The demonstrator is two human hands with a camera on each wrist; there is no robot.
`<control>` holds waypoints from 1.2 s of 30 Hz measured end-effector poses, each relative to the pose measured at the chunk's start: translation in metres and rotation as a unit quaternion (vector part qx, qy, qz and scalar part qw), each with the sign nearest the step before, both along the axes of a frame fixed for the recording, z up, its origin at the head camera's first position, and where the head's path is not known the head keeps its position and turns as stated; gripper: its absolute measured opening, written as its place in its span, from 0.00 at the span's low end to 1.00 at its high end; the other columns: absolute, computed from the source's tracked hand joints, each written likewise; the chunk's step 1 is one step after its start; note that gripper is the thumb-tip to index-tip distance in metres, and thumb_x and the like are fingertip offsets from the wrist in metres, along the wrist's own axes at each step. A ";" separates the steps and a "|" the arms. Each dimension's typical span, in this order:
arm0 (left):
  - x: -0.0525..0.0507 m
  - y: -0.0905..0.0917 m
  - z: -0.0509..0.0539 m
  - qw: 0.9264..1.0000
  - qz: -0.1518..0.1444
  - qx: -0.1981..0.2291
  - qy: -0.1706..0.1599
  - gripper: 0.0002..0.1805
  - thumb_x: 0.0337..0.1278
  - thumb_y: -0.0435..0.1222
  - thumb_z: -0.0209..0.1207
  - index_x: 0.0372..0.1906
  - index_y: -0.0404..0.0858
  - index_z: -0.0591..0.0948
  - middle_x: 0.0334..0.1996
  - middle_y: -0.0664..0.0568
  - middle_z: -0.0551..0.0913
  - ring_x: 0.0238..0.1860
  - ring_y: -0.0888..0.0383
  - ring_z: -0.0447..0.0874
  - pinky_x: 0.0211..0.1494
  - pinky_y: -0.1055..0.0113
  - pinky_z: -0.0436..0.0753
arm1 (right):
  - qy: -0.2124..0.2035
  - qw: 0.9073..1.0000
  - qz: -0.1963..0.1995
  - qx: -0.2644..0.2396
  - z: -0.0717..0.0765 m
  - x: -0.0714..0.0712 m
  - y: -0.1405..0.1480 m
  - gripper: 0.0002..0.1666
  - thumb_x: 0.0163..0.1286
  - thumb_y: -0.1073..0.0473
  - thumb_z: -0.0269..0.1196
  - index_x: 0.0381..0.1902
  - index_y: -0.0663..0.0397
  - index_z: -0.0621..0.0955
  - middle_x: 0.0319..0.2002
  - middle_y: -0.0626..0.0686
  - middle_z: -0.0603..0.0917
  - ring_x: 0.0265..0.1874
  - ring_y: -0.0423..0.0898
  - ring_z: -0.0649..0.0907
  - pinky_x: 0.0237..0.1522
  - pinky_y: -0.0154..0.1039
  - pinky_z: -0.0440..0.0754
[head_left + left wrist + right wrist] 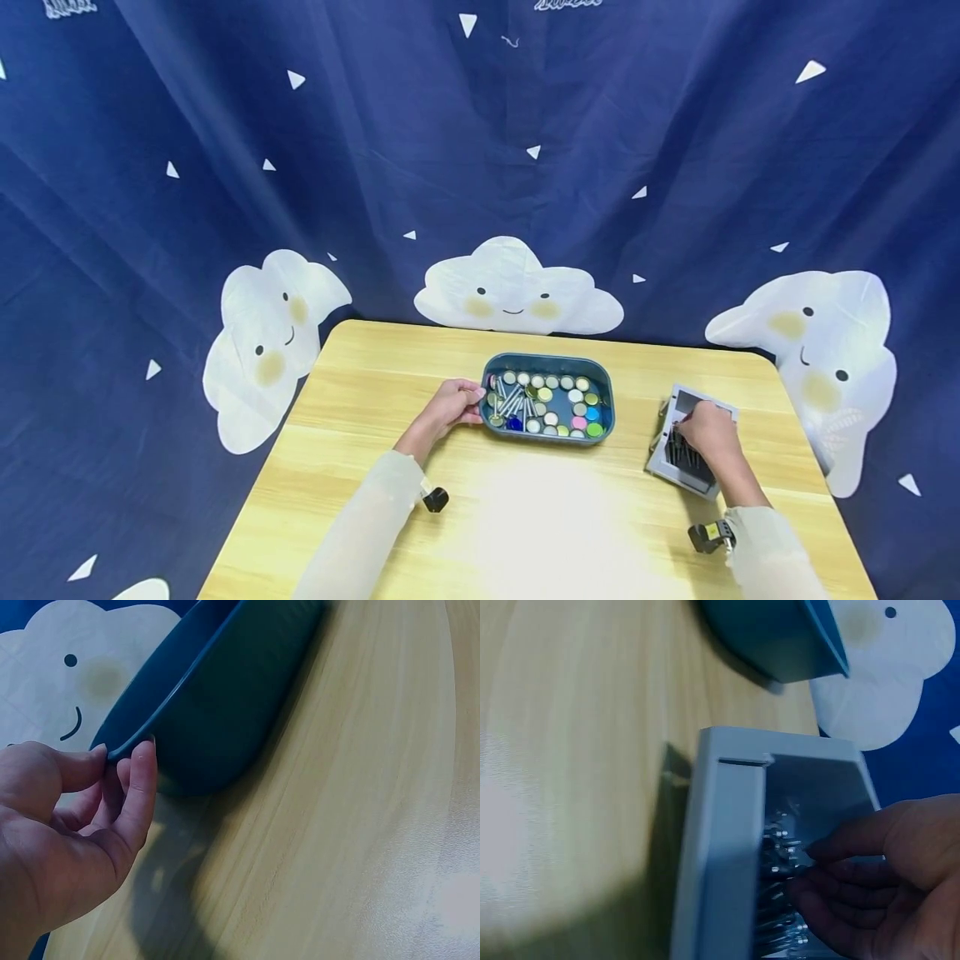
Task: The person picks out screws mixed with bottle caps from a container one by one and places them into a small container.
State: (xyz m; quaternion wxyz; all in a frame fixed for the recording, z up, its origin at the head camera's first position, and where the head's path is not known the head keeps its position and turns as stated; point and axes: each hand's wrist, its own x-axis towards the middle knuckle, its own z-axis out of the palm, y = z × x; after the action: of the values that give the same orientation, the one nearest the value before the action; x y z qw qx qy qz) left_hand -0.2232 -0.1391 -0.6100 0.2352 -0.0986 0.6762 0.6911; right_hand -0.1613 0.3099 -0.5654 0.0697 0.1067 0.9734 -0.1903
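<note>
A dark teal tray [551, 437] holds round caps in several colours and a bunch of silvery rods at its left side. My left hand [448, 407] pinches the tray's left rim; in the left wrist view the thumb and fingers of that hand [82, 817] meet over the rim of the tray [225, 705]. To the right, my right hand [708, 429] reaches into a grey box [681, 479] of dark, thin metal pieces [682, 454]. In the right wrist view, that hand [885, 877] has thumb and fingertips close together at the pieces [776, 900]; whether they hold one is unclear.
Both containers stand on a light wooden table [375, 367], the grey box to the right of the teal tray. Behind the table hangs a dark blue curtain [465, 183] with clouds and small white triangles. Each wrist carries a small black device.
</note>
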 end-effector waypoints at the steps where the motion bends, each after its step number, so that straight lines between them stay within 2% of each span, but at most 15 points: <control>1: 0.000 0.000 0.000 1.000 0.000 0.000 0.000 0.18 0.72 0.31 0.59 0.60 0.25 0.77 0.35 0.44 0.82 0.25 0.61 0.80 0.29 0.70 0.91 | 0.005 1.000 -0.001 0.000 0.003 0.000 0.000 0.13 0.59 0.62 0.67 0.22 0.69 0.84 0.23 0.64 0.85 0.25 0.56 0.81 0.30 0.57 0.83; 5: 0.000 0.001 0.003 1.000 0.001 -0.004 -0.004 0.18 0.73 0.31 0.59 0.60 0.26 0.77 0.34 0.45 0.81 0.25 0.61 0.80 0.29 0.70 0.91 | 0.030 0.999 -0.016 -0.012 0.013 -0.003 0.000 0.11 0.59 0.62 0.66 0.27 0.68 0.87 0.29 0.66 0.88 0.28 0.60 0.84 0.35 0.60 0.85; 10: 0.001 0.001 0.005 1.000 -0.003 -0.010 -0.006 0.18 0.73 0.31 0.59 0.61 0.26 0.77 0.34 0.46 0.81 0.26 0.61 0.80 0.31 0.69 0.91 | 0.070 0.997 -0.030 -0.025 0.026 -0.007 -0.008 0.10 0.59 0.62 0.63 0.28 0.65 0.87 0.30 0.65 0.89 0.27 0.59 0.84 0.31 0.58 0.84; 14: 0.001 0.001 0.007 1.000 -0.006 -0.013 -0.003 0.18 0.73 0.31 0.59 0.61 0.26 0.76 0.35 0.45 0.81 0.26 0.61 0.81 0.34 0.67 0.93 | 0.094 0.995 -0.024 -0.030 0.039 -0.011 -0.019 0.11 0.61 0.62 0.62 0.30 0.65 0.87 0.31 0.64 0.89 0.27 0.59 0.84 0.28 0.57 0.84; 19: 0.002 0.001 0.009 1.000 -0.005 -0.016 -0.003 0.17 0.73 0.31 0.59 0.60 0.27 0.77 0.37 0.44 0.82 0.27 0.60 0.81 0.38 0.63 0.94 | 0.113 0.993 -0.001 -0.041 0.049 -0.020 -0.036 0.11 0.62 0.61 0.61 0.30 0.62 0.87 0.31 0.61 0.90 0.27 0.57 0.85 0.30 0.54 0.85; 26: 0.001 0.001 0.004 1.000 -0.004 -0.009 -0.003 0.16 0.72 0.31 0.59 0.59 0.26 0.76 0.34 0.45 0.82 0.25 0.60 0.82 0.32 0.67 0.93 | 0.086 0.992 0.029 -0.086 0.053 -0.031 -0.059 0.12 0.64 0.58 0.64 0.34 0.62 0.88 0.31 0.59 0.90 0.25 0.49 0.83 0.27 0.42 0.82; 33: 0.001 0.001 0.005 1.000 -0.002 -0.005 -0.003 0.16 0.72 0.31 0.59 0.59 0.26 0.76 0.34 0.45 0.81 0.25 0.60 0.81 0.30 0.69 0.92 | 0.044 0.980 0.062 -0.182 0.051 -0.044 -0.091 0.13 0.68 0.57 0.66 0.39 0.64 0.87 0.28 0.54 0.90 0.25 0.40 0.85 0.27 0.31 0.82; 36: 0.001 0.000 0.006 1.000 -0.005 -0.006 -0.003 0.17 0.72 0.31 0.59 0.59 0.25 0.76 0.34 0.45 0.81 0.25 0.61 0.81 0.31 0.68 0.92 | 0.049 0.978 0.076 -0.185 0.045 -0.049 -0.105 0.12 0.67 0.57 0.66 0.38 0.63 0.88 0.27 0.53 0.89 0.24 0.40 0.85 0.28 0.31 0.82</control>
State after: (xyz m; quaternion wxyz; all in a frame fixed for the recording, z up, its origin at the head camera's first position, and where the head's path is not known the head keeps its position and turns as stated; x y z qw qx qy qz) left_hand -0.2224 -0.1387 -0.6043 0.2399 -0.0991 0.6799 0.6859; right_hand -0.2103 0.2049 -0.5200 0.0550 0.0079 0.9287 -0.3666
